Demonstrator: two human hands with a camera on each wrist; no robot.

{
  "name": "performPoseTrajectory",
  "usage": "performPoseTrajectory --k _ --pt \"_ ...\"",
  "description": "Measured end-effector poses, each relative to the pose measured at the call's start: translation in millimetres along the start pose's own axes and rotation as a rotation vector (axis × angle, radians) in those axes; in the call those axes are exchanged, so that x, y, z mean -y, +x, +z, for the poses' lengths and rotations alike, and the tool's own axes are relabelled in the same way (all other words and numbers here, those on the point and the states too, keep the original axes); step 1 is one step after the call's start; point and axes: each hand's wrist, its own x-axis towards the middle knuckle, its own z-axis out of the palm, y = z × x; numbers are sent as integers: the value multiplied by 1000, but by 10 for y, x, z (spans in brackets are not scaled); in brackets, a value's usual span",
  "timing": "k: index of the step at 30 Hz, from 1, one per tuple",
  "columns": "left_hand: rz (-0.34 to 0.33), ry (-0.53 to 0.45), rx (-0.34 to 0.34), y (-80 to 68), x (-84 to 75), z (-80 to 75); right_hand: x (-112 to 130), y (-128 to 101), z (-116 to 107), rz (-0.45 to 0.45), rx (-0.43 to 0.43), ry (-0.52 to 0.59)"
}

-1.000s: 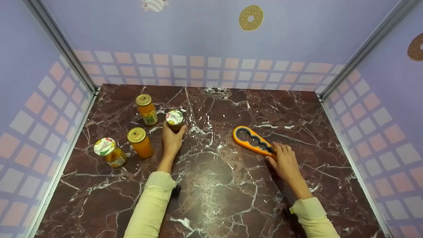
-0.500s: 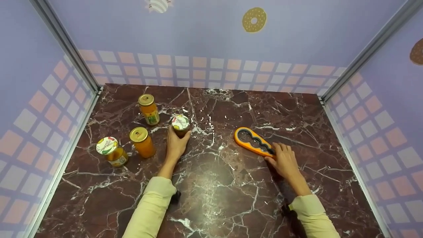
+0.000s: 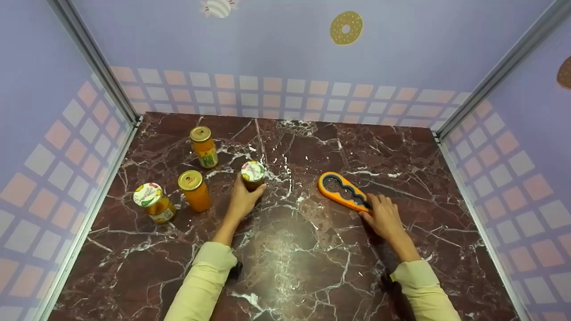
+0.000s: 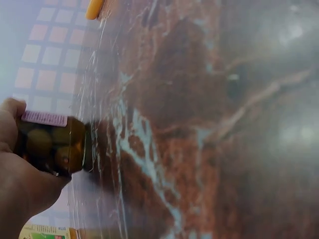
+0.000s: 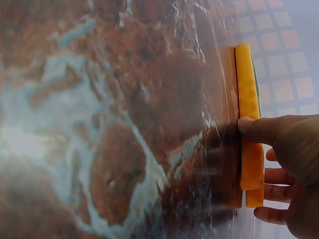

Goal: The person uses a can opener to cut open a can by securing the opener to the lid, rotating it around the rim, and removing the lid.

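My left hand [image 3: 243, 200] grips a small glass jar [image 3: 253, 172] with a white, fruit-patterned lid, left of the table's middle. In the left wrist view the jar [image 4: 50, 142] shows dark round pieces inside, and its base is close to the tabletop. Over on the right, my right hand [image 3: 386, 216] holds the handle end of an orange jar opener [image 3: 337, 200] with a dark, wavy inner edge. The right wrist view has the thumb on the near side of the opener [image 5: 247, 94] and the other fingers on its far side; it lies flat on the table.
Left of my left hand stand a gold-lidded jar [image 3: 197, 196], another gold-lidded jar [image 3: 205, 149] farther back, and a jar with a patterned white lid [image 3: 160, 209]. Panel walls [image 3: 290, 53] border the marbled table [image 3: 285, 249] at the back and both sides.
My left hand has moved the jar to the right and a little nearer, away from the other jars. The right hand and the jar opener have stayed in place.
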Motion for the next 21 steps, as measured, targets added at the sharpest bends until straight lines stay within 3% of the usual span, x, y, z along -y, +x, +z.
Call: performPoseTrajectory --k 5,12,21 --pt "12 -26 81 -25 -14 -26 15 52 -36 18 70 -3" --pt "50 -35 139 -76 -21 -15 16 108 -61 38 104 -1" --pt "20 -23 288 -322 -73 0 8 93 -25 56 122 7"
